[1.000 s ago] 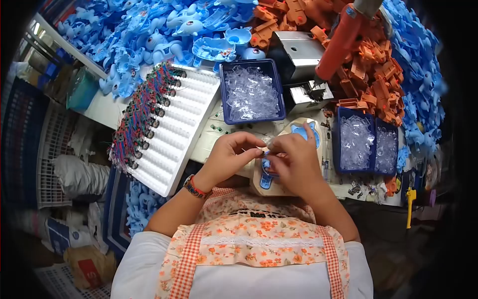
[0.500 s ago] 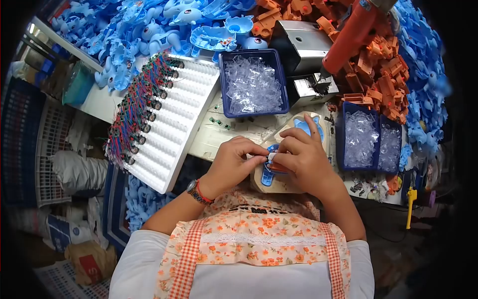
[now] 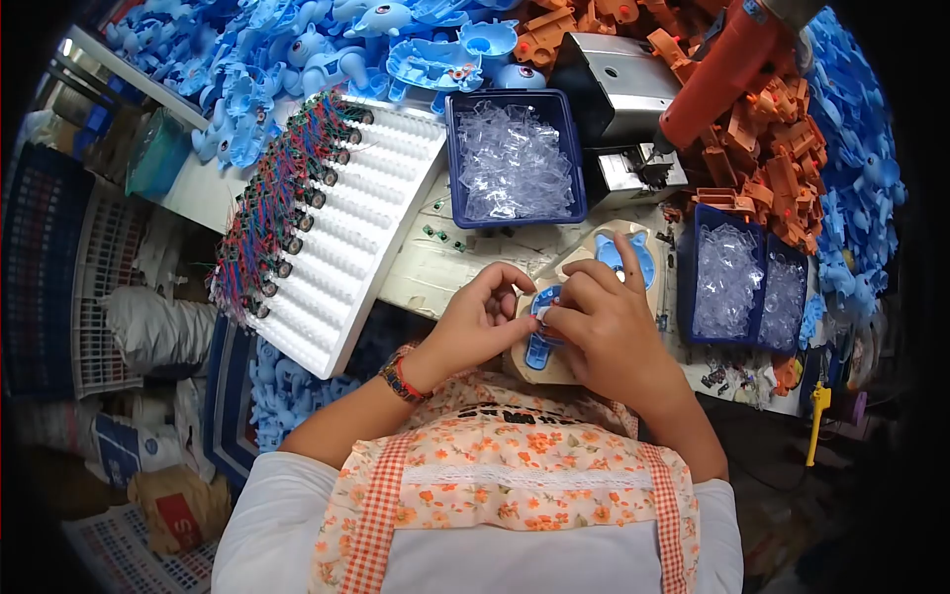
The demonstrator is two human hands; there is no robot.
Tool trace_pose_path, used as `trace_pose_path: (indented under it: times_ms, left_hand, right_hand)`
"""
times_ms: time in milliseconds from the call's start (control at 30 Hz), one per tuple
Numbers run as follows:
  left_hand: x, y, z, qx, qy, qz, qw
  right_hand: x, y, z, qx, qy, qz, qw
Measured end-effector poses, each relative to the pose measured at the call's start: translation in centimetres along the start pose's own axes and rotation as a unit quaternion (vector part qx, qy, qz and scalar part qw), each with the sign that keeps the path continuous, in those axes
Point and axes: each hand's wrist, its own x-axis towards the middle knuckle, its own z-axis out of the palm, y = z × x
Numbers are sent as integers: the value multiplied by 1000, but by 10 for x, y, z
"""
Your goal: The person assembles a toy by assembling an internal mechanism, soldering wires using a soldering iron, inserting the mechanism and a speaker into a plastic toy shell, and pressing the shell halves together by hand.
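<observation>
A beige fixture (image 3: 549, 372) at the table's front edge bears a blue plastic toy shell (image 3: 538, 351), partly hidden under my fingers. A second blue shell part (image 3: 638, 259), with ear-like points, sits in the fixture's far end. My right hand (image 3: 616, 327) bends over the nearer shell, thumb and forefinger pinched at it beside a small white patch; what they hold is hidden. One finger of that hand points up, away from the pinch. On the shell's left, my left hand (image 3: 475, 325) has its thumb and forefinger apart, the thumb tip close to the shell.
A white ridged tray (image 3: 368, 213) holds rows of wired round parts (image 3: 287, 213). Blue bins (image 3: 577, 203) contain clear plastic pieces (image 3: 515, 163). Blue shells (image 3: 327, 64) and orange parts (image 3: 782, 168) are heaped behind. A red tool (image 3: 708, 84) hangs over a metal block (image 3: 633, 170).
My left thumb and forefinger have spread apart and drawn back slightly from the shell. My right hand keeps its pinch at the shell. The whole view has shifted a little.
</observation>
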Motion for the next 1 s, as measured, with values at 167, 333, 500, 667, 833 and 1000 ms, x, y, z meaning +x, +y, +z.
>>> trace_pose_path:
  times_ms: [167, 333, 500, 667, 833, 1000]
  left_hand:
    - [0, -5, 5, -69, 5, -6, 998]
    - [-1, -7, 9, -79, 29, -12, 996]
    - [1, 1, 9, -81, 30, -36, 996]
    - [3, 5, 11, -73, 35, -52, 995]
    - [4, 12, 7, -86, 12, -88, 992]
    - [9, 5, 4, -43, 15, -75, 996]
  right_hand:
    - [-7, 5, 5, 71, 11, 32, 997]
    - [-10, 3, 7, 87, -3, 57, 995]
    - [-14, 9, 5, 135, -3, 71, 988]
    - [-27, 9, 3, 220, 77, 104, 967]
    - [-69, 36, -8, 139, 204, 145, 958]
    - [-103, 31, -15, 79, 167, 124, 975]
